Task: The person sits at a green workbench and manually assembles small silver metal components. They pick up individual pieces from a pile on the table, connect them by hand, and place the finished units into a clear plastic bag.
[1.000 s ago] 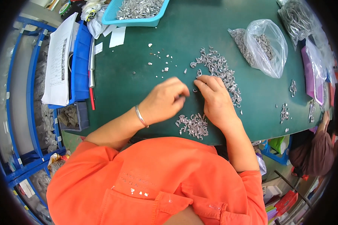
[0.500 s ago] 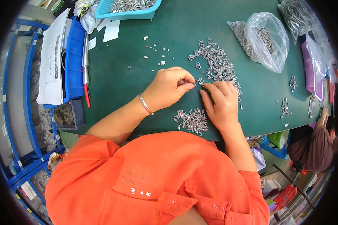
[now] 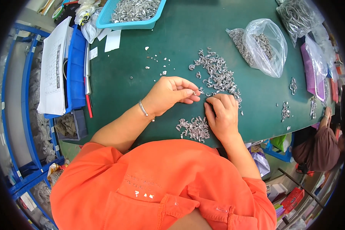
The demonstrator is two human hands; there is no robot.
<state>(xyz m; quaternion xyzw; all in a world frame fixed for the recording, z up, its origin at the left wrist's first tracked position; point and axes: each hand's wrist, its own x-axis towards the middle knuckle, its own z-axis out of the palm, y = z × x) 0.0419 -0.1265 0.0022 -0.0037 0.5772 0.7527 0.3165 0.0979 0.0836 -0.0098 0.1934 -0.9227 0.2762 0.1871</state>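
Between the thumb and index finger of my left hand [image 3: 171,94] is a small curved metal piece [image 3: 195,92]; the other fingers are loosely bent below it. My right hand [image 3: 224,117] rests on the green table at the near edge of a large pile of small, grey, C-shaped metal pieces [image 3: 220,76]. Its thumb and index fingertips come close together, and whatever may be between them is hidden. Closer to my body, a smaller heap of similar metal pieces [image 3: 194,128] lies just left of my right wrist.
A light-blue basket [image 3: 132,25] of metal parts stands at the far left, beside a blue bin with papers [image 3: 51,69]. An open clear bag [image 3: 270,50] of parts lies far right, near a purple basket [image 3: 309,73]. Another person's hand [image 3: 327,112] is at the right edge.
My left hand has turned and its lower fingers have loosened, showing the metal piece in the pinch. My right hand stays by the pile. The whole view has shifted slightly.
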